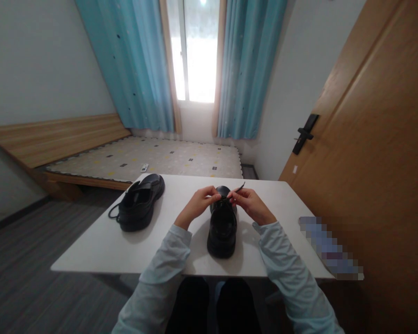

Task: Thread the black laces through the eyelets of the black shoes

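A black shoe (222, 234) stands upright on the white table in front of me, its heel toward me and its toe pointing away. Over its lacing, my right hand (245, 200) pinches a dark shoelace (241, 187), whose end sticks up past the fingers. My left hand (205, 199) is closed at the other side of the lacing, fingertips pressed together; what they grip is too small to make out. A second black shoe (139, 206) sits apart at the left of the table, with a lace loop hanging out on its left side.
The white table (174, 257) stands before my knees. A blurred-out flat item (329, 248) lies along its right edge. Behind are a bed (167, 160) with a small white remote-like object (145, 168), blue curtains (135, 69) and a window. A wooden door (369, 139) rises at right.
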`<control>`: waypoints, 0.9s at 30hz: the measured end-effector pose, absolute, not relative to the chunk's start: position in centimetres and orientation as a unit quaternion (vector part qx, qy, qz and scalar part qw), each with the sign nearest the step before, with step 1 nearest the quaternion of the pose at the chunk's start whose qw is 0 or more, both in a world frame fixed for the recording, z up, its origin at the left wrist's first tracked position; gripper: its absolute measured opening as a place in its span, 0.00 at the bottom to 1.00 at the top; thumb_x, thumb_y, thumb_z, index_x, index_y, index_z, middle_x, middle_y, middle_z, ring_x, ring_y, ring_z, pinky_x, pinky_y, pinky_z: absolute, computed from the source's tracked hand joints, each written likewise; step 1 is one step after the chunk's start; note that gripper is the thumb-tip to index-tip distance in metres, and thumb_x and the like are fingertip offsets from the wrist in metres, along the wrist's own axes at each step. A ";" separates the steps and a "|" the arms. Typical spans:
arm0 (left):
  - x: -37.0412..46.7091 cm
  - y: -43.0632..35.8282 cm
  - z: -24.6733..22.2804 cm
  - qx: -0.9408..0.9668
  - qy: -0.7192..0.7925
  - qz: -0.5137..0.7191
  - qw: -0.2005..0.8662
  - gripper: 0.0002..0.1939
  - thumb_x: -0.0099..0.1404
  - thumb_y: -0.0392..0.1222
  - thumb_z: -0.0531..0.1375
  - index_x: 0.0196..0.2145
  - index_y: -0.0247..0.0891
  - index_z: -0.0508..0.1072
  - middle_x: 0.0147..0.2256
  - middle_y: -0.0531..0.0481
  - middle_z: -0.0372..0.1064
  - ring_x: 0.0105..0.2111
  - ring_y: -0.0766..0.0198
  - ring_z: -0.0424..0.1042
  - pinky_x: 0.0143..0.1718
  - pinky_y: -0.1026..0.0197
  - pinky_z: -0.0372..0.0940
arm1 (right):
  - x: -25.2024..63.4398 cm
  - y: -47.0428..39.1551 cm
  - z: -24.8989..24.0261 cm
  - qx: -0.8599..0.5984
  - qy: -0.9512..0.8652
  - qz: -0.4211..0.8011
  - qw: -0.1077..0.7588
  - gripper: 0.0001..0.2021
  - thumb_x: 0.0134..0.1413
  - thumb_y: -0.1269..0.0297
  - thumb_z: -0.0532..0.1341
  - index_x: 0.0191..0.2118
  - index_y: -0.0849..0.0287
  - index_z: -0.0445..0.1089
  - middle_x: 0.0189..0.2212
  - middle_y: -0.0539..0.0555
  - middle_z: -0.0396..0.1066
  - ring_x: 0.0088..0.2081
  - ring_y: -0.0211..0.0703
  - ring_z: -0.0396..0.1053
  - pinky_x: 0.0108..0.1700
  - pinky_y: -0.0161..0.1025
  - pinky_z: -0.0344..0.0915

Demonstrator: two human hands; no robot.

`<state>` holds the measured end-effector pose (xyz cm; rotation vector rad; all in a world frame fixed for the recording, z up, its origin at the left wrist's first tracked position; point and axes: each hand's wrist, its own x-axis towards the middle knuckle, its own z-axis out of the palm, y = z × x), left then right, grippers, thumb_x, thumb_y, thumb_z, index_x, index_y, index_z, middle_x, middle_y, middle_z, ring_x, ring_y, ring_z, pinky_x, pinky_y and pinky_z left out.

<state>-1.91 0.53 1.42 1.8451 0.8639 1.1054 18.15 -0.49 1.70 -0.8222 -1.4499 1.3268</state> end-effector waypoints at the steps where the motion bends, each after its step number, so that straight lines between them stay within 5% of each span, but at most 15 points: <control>1: -1.8 0.5 1.4 0.718 0.340 0.447 0.412 0.16 0.59 0.51 0.59 0.25 0.34 0.67 0.24 0.54 0.65 0.27 0.68 0.64 0.31 0.64 0.60 | 18.1 -0.5 1.7 -0.335 -0.587 0.554 0.486 0.15 0.43 0.54 0.68 0.30 0.63 0.75 0.25 0.51 0.71 0.28 0.35 0.67 0.32 0.34 0.63; 15: 0.0 0.2 0.7 0.501 0.211 0.558 0.627 0.19 0.56 0.51 0.64 0.26 0.36 0.58 0.27 0.52 0.72 0.30 0.66 0.73 0.38 0.60 0.67 | 17.8 -0.7 2.1 -0.242 -0.521 0.639 0.512 0.13 0.42 0.55 0.70 0.24 0.60 0.71 0.28 0.52 0.73 0.35 0.38 0.69 0.43 0.38 0.65; 27: -0.9 0.6 1.2 0.572 0.294 0.565 0.517 0.19 0.59 0.54 0.59 0.27 0.38 0.56 0.20 0.59 0.61 0.22 0.71 0.65 0.29 0.65 0.62 | 19.5 -0.4 2.2 -0.295 -0.549 0.643 0.445 0.18 0.48 0.50 0.65 0.23 0.61 0.67 0.24 0.50 0.69 0.29 0.36 0.65 0.38 0.38 0.62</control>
